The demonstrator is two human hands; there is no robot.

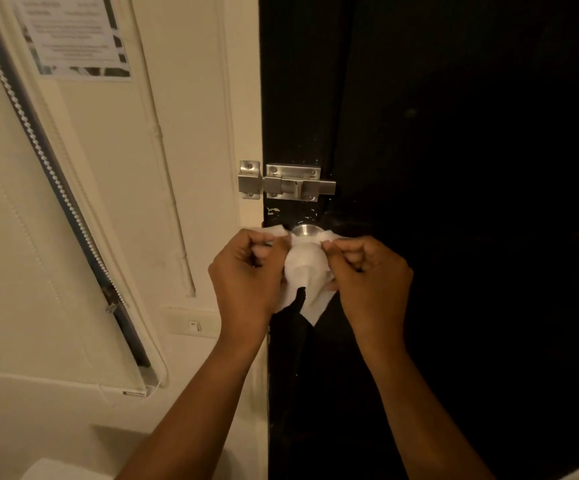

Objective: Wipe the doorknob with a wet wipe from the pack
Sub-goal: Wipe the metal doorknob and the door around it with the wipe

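Observation:
A white wet wipe [304,268] is draped over the round metal doorknob [307,231] on the black door [454,168]. Only the knob's base by the door shows above the wipe. My left hand [246,271] pinches the wipe's left edge with curled fingers. My right hand [367,275] pinches its right edge the same way. The wipe's lower corner hangs loose below the knob. The pack of wipes is not in view.
A steel slide bolt [286,183] sits just above the knob, bridging door and cream frame [246,116]. A light switch [194,325] is on the wall at lower left. A window blind [39,202] and a taped paper notice [73,36] fill the left side.

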